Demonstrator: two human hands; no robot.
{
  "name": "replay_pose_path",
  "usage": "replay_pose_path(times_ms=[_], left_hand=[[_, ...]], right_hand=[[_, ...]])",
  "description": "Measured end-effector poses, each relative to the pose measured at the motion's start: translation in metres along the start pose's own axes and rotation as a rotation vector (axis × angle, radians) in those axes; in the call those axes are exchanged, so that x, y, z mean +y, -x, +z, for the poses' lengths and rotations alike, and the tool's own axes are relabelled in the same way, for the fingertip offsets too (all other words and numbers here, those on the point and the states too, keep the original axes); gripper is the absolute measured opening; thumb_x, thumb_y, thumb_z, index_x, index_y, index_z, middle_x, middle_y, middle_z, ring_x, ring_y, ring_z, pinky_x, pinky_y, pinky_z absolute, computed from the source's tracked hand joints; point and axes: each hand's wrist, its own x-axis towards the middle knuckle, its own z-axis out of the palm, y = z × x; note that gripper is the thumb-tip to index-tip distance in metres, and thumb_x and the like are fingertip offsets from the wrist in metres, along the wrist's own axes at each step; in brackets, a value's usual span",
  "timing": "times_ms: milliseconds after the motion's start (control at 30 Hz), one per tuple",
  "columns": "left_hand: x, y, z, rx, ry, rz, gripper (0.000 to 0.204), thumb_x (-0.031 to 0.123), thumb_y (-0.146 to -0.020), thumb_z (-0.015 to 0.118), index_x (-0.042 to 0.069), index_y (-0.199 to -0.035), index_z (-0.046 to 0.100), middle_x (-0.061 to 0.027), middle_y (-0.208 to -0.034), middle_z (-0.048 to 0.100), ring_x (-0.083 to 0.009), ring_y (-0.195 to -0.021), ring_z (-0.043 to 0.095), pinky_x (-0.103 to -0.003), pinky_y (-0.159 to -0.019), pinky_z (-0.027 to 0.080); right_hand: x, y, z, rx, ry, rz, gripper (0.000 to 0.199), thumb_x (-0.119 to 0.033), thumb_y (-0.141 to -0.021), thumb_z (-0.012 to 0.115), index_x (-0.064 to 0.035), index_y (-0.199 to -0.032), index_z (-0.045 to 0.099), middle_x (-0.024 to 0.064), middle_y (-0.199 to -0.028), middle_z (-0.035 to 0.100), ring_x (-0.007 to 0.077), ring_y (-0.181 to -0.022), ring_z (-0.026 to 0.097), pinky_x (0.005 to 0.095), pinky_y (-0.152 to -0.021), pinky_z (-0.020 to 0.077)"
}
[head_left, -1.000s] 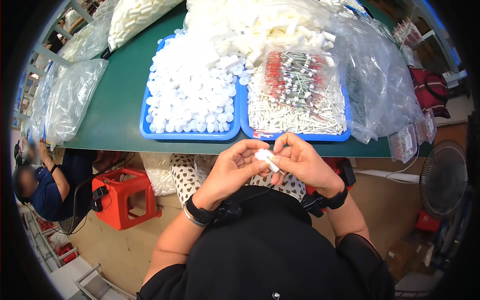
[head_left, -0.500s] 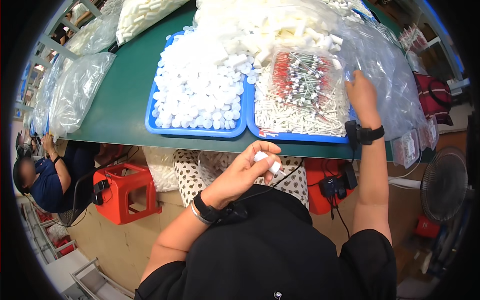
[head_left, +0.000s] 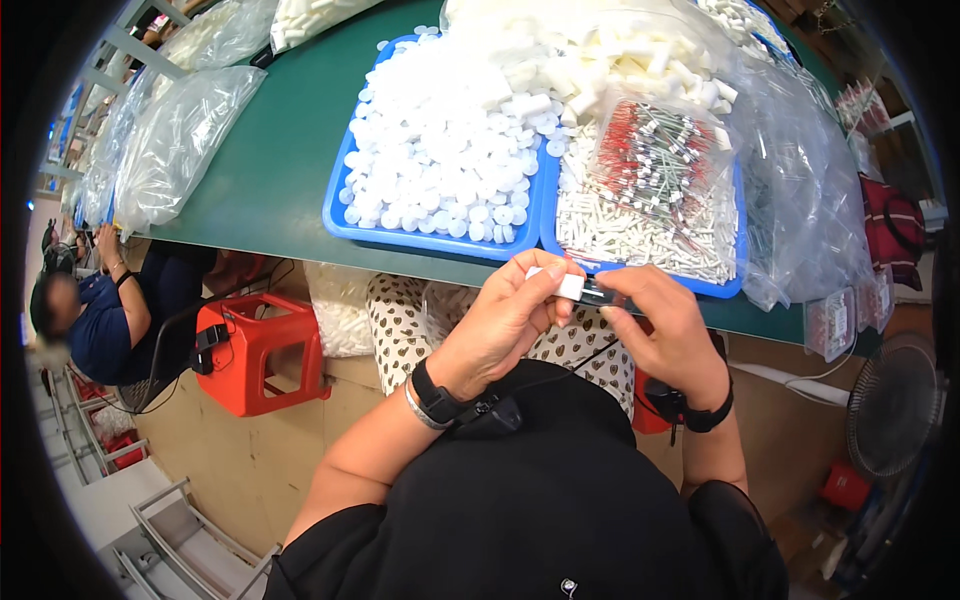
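Note:
My left hand (head_left: 505,312) is closed round a small white plastic cylinder (head_left: 570,286), held in front of the table edge. Close against it, my right hand (head_left: 662,318) pinches with thumb and fingertips at a small, dark, shiny piece (head_left: 598,294) at the cylinder's right end. Whether that piece is inside the cylinder or only touching it I cannot tell. Just beyond my hands, a blue tray (head_left: 741,250) holds many short white sticks (head_left: 640,235), with a clear box of thin red-and-green stemmed parts (head_left: 655,150) resting on them.
Left of that stands another blue tray (head_left: 335,222), heaped with white round caps (head_left: 440,150). Behind are bags of white cylinders (head_left: 620,60); clear plastic bags (head_left: 800,170) lie at right. A red stool (head_left: 260,360) and a seated person (head_left: 110,320) are at left, a fan (head_left: 890,390) at right.
My right hand has come from the right tray's edge down to the white cylinder, and now pinches the dark piece at its end. The view has shifted, so the trays appear further right.

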Motion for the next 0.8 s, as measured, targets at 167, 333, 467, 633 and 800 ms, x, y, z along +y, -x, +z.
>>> replay_pose_path(times_ms=[167,333,467,633,800], left_hand=[[-0.003,0.002,-0.003,0.047,0.008,0.089,0.017,0.018,-0.101,0.055,0.002,-0.106,0.053,-0.0044,-0.093,0.059,-0.0077,-0.076,0.056,-0.024,-0.070,0.049],[-0.008,0.005,-0.005,0.114,-0.097,0.169,0.015,0.017,-0.102,0.053,0.003,-0.108,0.052,-0.0036,-0.095,0.059,-0.0068,-0.079,0.056,-0.023,-0.071,0.049],[-0.018,0.006,0.000,0.141,-0.313,0.242,0.014,0.017,-0.103,0.052,0.005,-0.109,0.052,-0.0019,-0.097,0.057,-0.0056,-0.080,0.054,-0.022,-0.072,0.048],[-0.030,0.005,-0.004,0.154,-0.753,0.490,0.012,0.014,-0.102,0.052,0.005,-0.109,0.053,-0.0011,-0.105,0.055,-0.0048,-0.081,0.053,-0.021,-0.073,0.047],[-0.030,0.009,-0.003,0.075,-0.621,0.243,0.028,0.008,-0.099,0.051,0.004,-0.127,0.051,-0.0071,-0.126,0.052,-0.0123,-0.110,0.052,-0.027,-0.096,0.043]], right_hand=[[0.001,0.005,0.018,0.052,-0.112,0.158,0.029,0.000,-0.083,0.067,0.0019,-0.112,0.060,0.0149,-0.093,0.065,0.0282,-0.079,0.065,0.0361,-0.068,0.0516],[-0.001,0.006,0.019,0.068,-0.109,0.160,0.029,0.001,-0.085,0.065,0.0023,-0.113,0.059,0.0165,-0.092,0.064,0.0287,-0.076,0.065,0.0358,-0.066,0.0516],[-0.003,0.005,0.031,0.063,-0.096,0.084,0.028,0.002,-0.086,0.064,0.0043,-0.114,0.059,0.0178,-0.095,0.064,0.0287,-0.078,0.066,0.0358,-0.067,0.0520],[0.002,0.009,0.043,0.152,-0.176,0.151,0.028,0.004,-0.086,0.063,0.0057,-0.113,0.058,0.0191,-0.098,0.063,0.0314,-0.081,0.066,0.0365,-0.069,0.0522],[0.005,0.008,0.042,0.063,-0.127,-0.012,0.027,0.005,-0.086,0.061,0.0046,-0.112,0.056,0.0204,-0.100,0.063,0.0360,-0.086,0.065,0.0396,-0.073,0.0522]])
